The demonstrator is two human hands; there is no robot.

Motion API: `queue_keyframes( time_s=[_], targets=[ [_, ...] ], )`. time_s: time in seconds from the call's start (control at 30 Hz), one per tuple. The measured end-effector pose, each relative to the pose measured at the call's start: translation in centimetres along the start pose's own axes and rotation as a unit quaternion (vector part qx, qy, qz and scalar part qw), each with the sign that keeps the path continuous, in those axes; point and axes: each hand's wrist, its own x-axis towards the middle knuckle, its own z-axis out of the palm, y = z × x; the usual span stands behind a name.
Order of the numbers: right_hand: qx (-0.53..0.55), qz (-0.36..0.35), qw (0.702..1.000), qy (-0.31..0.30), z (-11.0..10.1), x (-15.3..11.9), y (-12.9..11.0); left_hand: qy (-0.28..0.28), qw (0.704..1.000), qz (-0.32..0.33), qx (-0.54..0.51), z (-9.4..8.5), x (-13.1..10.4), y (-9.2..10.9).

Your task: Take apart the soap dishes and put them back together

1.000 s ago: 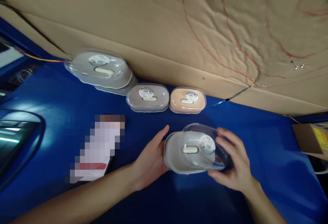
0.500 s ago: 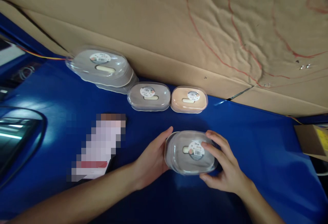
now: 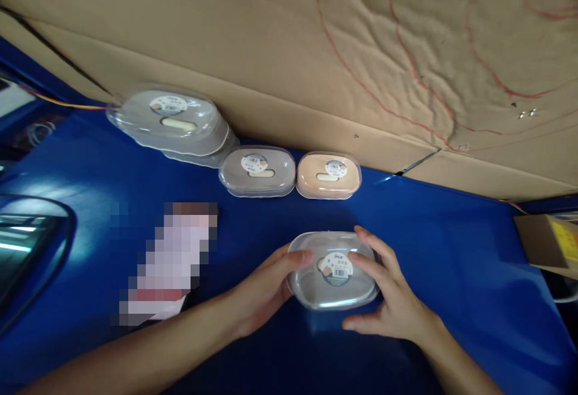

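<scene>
A grey oval food container (image 3: 311, 289) with a clear lid and a round label is held between my two hands above the blue table. My left hand (image 3: 271, 274) grips its left end, thumb on top of the lid and the other fingers hidden below. My right hand (image 3: 392, 292) curls round the right end, with fingertips on the lid near the label and the thumb along the near side. Farther back stand a similar grey container (image 3: 280, 181) and a smaller peach container (image 3: 309, 184), side by side.
At the back left is a stack of larger clear-lidded containers (image 3: 135, 118). A blurred-out flat object (image 3: 167, 262) lies left of my left forearm. Brown cardboard (image 3: 226, 34) lines the back. A black cable (image 3: 72, 220) runs at the left; a cardboard box (image 3: 537, 241) stands far right.
My left thumb has moved from the container's far edge onto the top of its lid. The container has tilted slightly in my hands, and the view has shifted a little.
</scene>
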Motion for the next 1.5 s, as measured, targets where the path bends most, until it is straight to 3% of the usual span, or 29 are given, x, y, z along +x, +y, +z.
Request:
queue_keyframes(
  time_s=[0.13, 0.23, 0.37, 0.47, 0.63, 0.8, 0.87, 0.97, 1.13, 1.23, 1.37, 1.5],
  targets=[
    [0.011, 0.004, 1.000, 0.023, -0.3, -0.2, 0.2, -0.014, 1.000, -0.001, -0.010, 0.1, -0.2, 0.3],
    [-0.031, 0.011, 0.996, 0.088, -1.5, -0.2, 1.5, -0.036, 0.998, 0.024, -0.036, 0.0, -0.3, 0.8],
    [-0.114, 0.103, 0.956, 0.248, -3.7, -0.3, 5.5, -0.041, 0.995, 0.061, -0.062, -0.1, -0.3, 1.5],
    [-0.150, 0.167, 0.925, 0.306, -4.5, -0.5, 8.8, -0.017, 0.997, 0.061, -0.046, -0.1, -0.4, 1.6],
    [-0.177, 0.186, 0.934, 0.249, -4.2, -0.6, 11.1, -0.011, 0.999, 0.044, -0.027, 0.4, -0.8, 1.4],
    [-0.236, 0.176, 0.928, 0.226, -3.6, 0.2, 9.3, -0.014, 0.998, 0.049, -0.039, 0.4, -0.7, 1.3],
    [-0.263, 0.134, 0.935, 0.197, -3.2, 1.7, 7.6, -0.010, 0.997, 0.046, -0.054, 0.5, -0.6, 1.3],
    [-0.246, 0.054, 0.963, 0.095, -2.2, 5.6, 5.5, 0.006, 0.997, 0.039, -0.073, 0.8, -0.7, 1.4],
    [-0.212, 0.039, 0.976, -0.007, -1.0, 12.1, 5.7, 0.031, 0.994, 0.050, -0.097, 1.2, -0.9, 1.8],
    [-0.200, 0.040, 0.979, -0.013, -1.1, 12.8, 6.4, 0.063, 0.989, 0.067, -0.117, 1.1, -0.7, 1.9],
    [-0.180, 0.037, 0.983, 0.031, -1.4, 10.3, 5.5, 0.102, 0.981, 0.073, -0.148, 0.9, -0.4, 1.7],
    [-0.098, 0.041, 0.990, 0.095, -0.9, 7.4, 2.6, 0.061, 0.983, 0.050, -0.168, 0.8, -0.3, 1.5]
  ],
)
